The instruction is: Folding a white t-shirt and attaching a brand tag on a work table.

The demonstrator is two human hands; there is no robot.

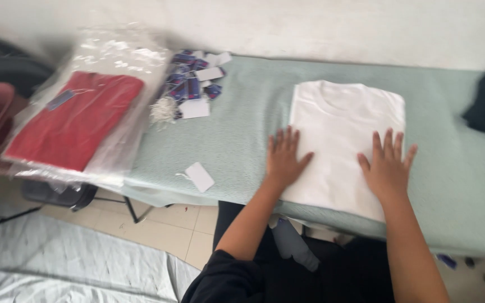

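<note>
I've got a single head-worn view, looking down and forward from close above the padded table (254,112), which runs slightly tilted across frame. The wall sits at the top, floor tiles (169,224) at bottom left.

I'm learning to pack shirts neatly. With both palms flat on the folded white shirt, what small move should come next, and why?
Probably sweep both hands outward to smooth it. The left hand and right hand lie flat on the folded white shirt's lower part, whose near edge hangs slightly over the table edge.
</note>
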